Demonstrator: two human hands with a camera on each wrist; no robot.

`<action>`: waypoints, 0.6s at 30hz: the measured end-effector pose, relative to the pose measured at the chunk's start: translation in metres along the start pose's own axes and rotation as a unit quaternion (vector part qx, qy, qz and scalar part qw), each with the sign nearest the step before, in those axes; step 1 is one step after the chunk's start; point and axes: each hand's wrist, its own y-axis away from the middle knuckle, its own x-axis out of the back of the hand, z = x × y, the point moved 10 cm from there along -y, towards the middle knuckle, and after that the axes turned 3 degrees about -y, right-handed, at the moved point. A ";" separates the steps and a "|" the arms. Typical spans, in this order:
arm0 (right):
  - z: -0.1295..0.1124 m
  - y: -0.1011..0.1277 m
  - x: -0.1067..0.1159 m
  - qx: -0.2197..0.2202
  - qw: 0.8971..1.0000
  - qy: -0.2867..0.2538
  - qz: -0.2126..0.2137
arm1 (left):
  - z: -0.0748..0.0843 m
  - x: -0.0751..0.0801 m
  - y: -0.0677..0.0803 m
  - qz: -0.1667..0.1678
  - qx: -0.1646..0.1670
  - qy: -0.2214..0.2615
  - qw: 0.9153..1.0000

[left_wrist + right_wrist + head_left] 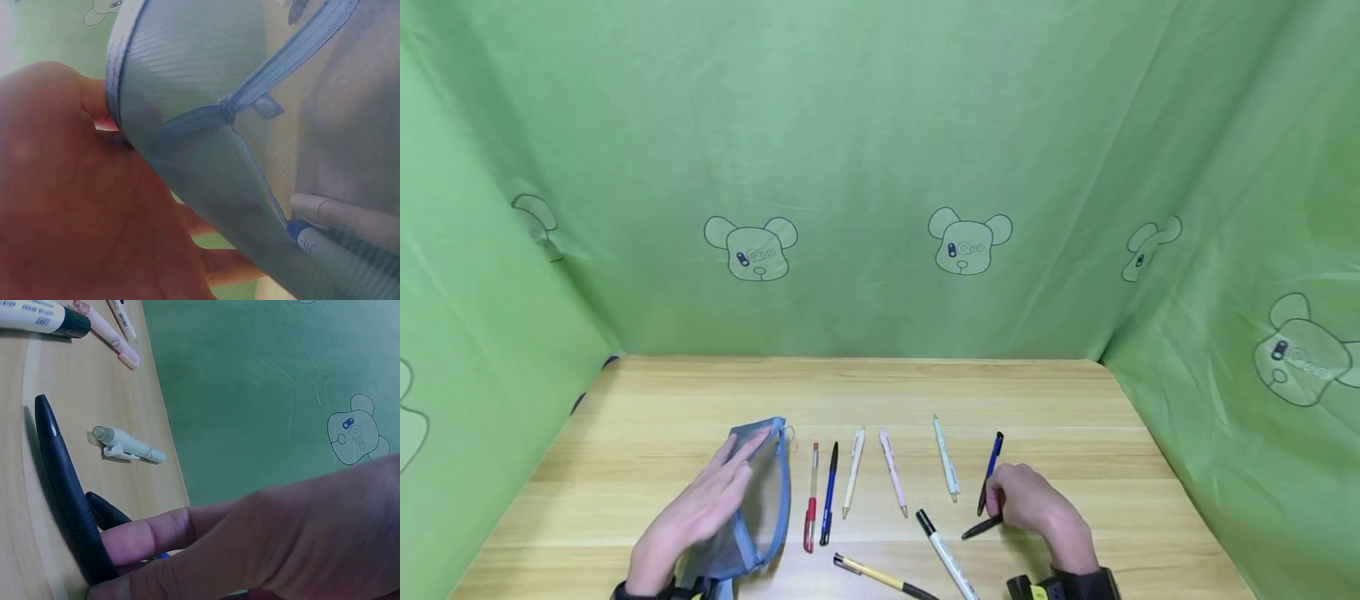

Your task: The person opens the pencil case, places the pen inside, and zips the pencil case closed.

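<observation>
The left hand lies with straight, relaxed fingers flat on a translucent blue mesh zip pouch at the near left of the light wooden table; in the left wrist view the same pouch rests against the palm, its blue zip line running up to the right, and two pen ends show through or beside the mesh at lower right. The right hand is at the near right, fingers curled down onto a short black pen lying just left of it; the right wrist view shows fingers touching that black pen on the table, with a second dark pen tip just behind it. Whether the pen is truly pinched or only touched cannot be told. A dark blue pen lies just beyond the right hand. Between the two hands, from left to right: a clear pen with red grip, a black-and-blue pen, a cream pen, a pink pen and a pale blue-white pen, roughly parallel and apart. Nearer, a white marker with black cap and a yellow-and-black pen lie slanted. Green cloth with bear prints encloses the table.
</observation>
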 end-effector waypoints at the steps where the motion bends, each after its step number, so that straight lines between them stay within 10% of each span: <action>1: 0.000 0.000 0.000 0.005 1.000 -0.001 -0.001 | 0.000 0.000 0.000 0.002 -0.001 -0.001 1.000; 18: -0.014 0.000 0.006 0.066 0.996 -0.050 -0.023 | 0.000 0.001 0.001 -0.003 0.001 0.002 1.000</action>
